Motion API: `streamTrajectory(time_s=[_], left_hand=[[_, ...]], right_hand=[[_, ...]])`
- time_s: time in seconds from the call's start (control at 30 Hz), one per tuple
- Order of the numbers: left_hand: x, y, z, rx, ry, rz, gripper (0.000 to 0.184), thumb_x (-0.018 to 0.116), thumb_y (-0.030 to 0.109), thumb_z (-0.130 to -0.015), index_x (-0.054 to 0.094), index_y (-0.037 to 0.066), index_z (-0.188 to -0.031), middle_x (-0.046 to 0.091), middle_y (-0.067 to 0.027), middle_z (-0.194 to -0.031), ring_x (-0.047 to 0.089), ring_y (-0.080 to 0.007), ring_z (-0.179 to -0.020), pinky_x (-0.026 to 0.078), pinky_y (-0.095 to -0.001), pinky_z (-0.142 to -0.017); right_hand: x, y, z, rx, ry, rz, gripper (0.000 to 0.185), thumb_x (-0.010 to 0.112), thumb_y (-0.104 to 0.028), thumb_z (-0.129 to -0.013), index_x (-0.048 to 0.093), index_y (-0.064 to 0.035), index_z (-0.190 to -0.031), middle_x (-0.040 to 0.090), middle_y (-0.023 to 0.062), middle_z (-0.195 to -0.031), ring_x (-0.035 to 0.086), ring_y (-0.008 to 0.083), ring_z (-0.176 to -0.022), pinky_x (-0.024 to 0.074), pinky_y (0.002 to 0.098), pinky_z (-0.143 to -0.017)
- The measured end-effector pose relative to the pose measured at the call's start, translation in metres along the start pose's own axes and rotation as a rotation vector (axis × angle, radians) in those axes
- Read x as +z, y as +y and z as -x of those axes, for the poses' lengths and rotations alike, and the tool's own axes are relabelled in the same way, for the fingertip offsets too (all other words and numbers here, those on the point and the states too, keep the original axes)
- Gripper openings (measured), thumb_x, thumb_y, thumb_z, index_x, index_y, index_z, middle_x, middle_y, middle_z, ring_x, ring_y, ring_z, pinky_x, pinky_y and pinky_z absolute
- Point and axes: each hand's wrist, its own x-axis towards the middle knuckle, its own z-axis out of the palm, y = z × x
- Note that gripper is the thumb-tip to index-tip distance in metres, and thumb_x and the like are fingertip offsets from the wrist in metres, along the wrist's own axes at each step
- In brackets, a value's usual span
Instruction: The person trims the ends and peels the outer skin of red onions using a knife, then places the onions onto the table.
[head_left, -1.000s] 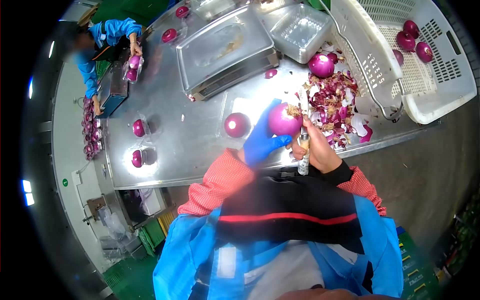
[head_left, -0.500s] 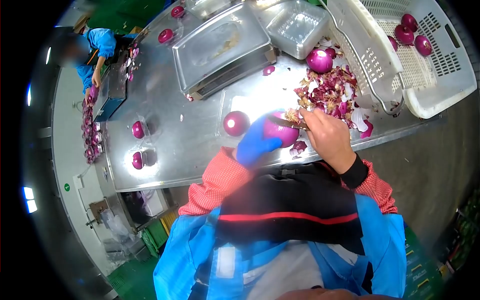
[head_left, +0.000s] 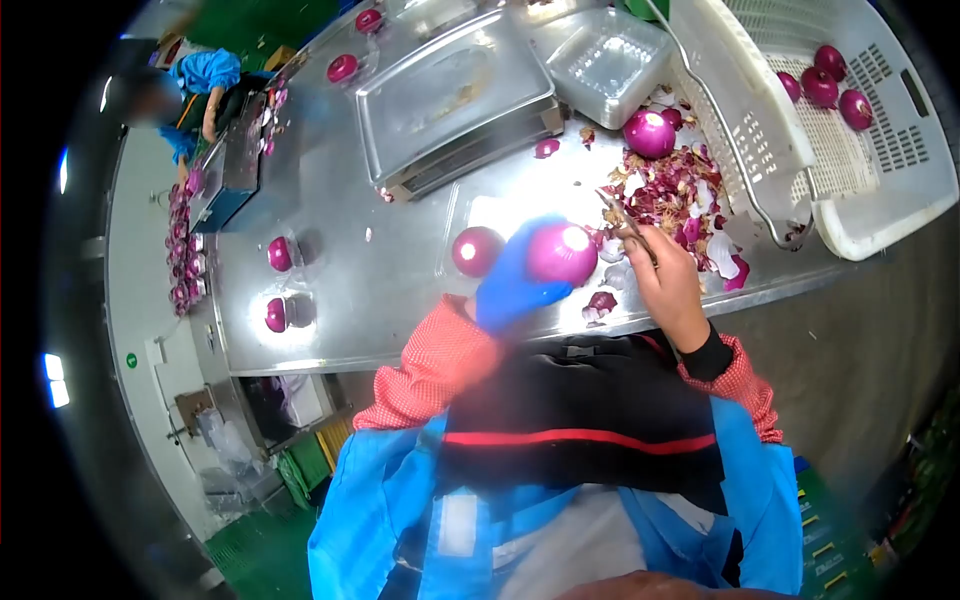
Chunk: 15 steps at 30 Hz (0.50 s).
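Observation:
A peeled, shiny red onion [head_left: 563, 254] is gripped in my left hand [head_left: 508, 288], which wears a blue glove, just above the table's near edge. My right hand [head_left: 668, 290] is bare and closed around a small knife [head_left: 630, 221], its blade pointing up and left over the edge of a heap of onion skins [head_left: 668, 195]. Left of my gloved hand, a second red onion [head_left: 476, 251] sits by a clear plastic tray. Another whole onion [head_left: 650, 134] rests at the far side of the skins. A scrap of purple skin [head_left: 601, 303] lies below the held onion.
A white plastic basket [head_left: 745, 130] with several onions stands at the right. A metal-topped scale [head_left: 455, 105] and stacked clear containers [head_left: 610, 65] occupy the back. Packed onions [head_left: 279, 254] sit on the steel table's left. A co-worker [head_left: 205, 80] stands at the far left.
The knife has come away from the onion and moved right, toward the skins. The dry root tuft seen at the blade is no longer on the onion. My left hand keeps its hold.

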Motion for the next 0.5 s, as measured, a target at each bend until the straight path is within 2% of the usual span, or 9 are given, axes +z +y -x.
streamTrajectory(time_s=[0.1, 0.13, 0.2, 0.27, 0.37, 0.4, 0.5], left_hand=[[-0.012, 0.009, -0.001, -0.028, 0.247, -0.307, 0.076, 0.08, 0.018, -0.073, 0.039, 0.005, -0.136, 0.054, -0.0118, -0.122, 0.056, -0.0231, -0.113, 0.049, -0.0365, -0.093], [-0.025, 0.005, -0.005, -0.129, 0.333, -0.256, 0.078, 0.081, 0.015, -0.068, 0.043, 0.005, -0.135, 0.049, -0.012, -0.13, 0.049, -0.0245, -0.122, 0.043, -0.038, -0.102], [-0.047, 0.01, -0.015, -0.208, 0.353, -0.21, 0.075, 0.082, 0.017, -0.068, 0.046, 0.005, -0.132, 0.051, -0.0142, -0.128, 0.051, -0.0268, -0.121, 0.044, -0.0389, -0.101], [-0.062, 0.008, -0.022, -0.251, 0.369, -0.428, 0.071, 0.081, 0.021, -0.069, 0.049, 0.005, -0.13, 0.052, -0.0162, -0.129, 0.05, -0.0299, -0.122, 0.042, -0.0403, -0.102], [-0.085, -0.029, -0.022, -0.274, 0.369, -1.154, 0.066, 0.078, 0.03, -0.073, 0.052, 0.005, -0.129, 0.049, -0.019, -0.136, 0.044, -0.036, -0.128, 0.036, -0.0431, -0.107], [-0.094, -0.048, -0.009, -0.036, 0.353, -1.345, 0.057, 0.071, 0.03, -0.081, 0.053, 0.006, -0.129, 0.047, -0.0186, -0.14, 0.04, -0.037, -0.131, 0.032, -0.0437, -0.11], [-0.129, -0.098, 0.028, 0.088, 0.587, -1.025, 0.05, 0.067, 0.024, -0.086, 0.052, 0.006, -0.131, 0.05, -0.0197, -0.136, 0.044, -0.0377, -0.128, 0.034, -0.043, -0.108]], right_hand=[[0.007, 0.01, 0.006, 0.052, -0.048, -0.034, 0.018, 0.057, -0.015, -0.092, 0.063, -0.0025, -0.103, 0.064, 0.0178, -0.09, 0.061, 0.0347, -0.078, 0.0472, 0.0382, -0.067], [0.011, 0.02, 0.01, 0.047, -0.05, 0.014, 0.018, 0.057, -0.015, -0.091, 0.063, -0.0023, -0.102, 0.064, 0.0181, -0.089, 0.061, 0.0352, -0.078, 0.0472, 0.0387, -0.067], [0.02, 0.025, 0.017, 0.027, -0.043, 0.045, 0.019, 0.058, -0.017, -0.091, 0.062, -0.0014, -0.101, 0.063, 0.0189, -0.087, 0.06, 0.0371, -0.077, 0.0468, 0.0402, -0.068], [0.025, 0.021, 0.017, 0.048, -0.104, 0.034, 0.019, 0.058, -0.017, -0.091, 0.062, -0.0013, -0.101, 0.063, 0.019, -0.087, 0.06, 0.0371, -0.078, 0.0467, 0.0403, -0.067], [0.036, 0.024, 0.019, 0.045, -0.16, 0.056, 0.018, 0.057, -0.017, -0.091, 0.062, -0.0016, -0.1, 0.063, 0.0189, -0.087, 0.06, 0.0369, -0.078, 0.0466, 0.0402, -0.067], [0.038, 0.025, 0.018, 0.035, -0.179, 0.072, 0.018, 0.057, -0.017, -0.091, 0.062, -0.0015, -0.101, 0.063, 0.0189, -0.086, 0.06, 0.0368, -0.078, 0.0465, 0.04, -0.067], [0.042, 0.023, 0.011, 0.056, -0.247, 0.082, 0.02, 0.057, -0.017, -0.092, 0.063, -0.001, -0.101, 0.065, 0.0192, -0.09, 0.062, 0.0355, -0.082, 0.0477, 0.0387, -0.069]])
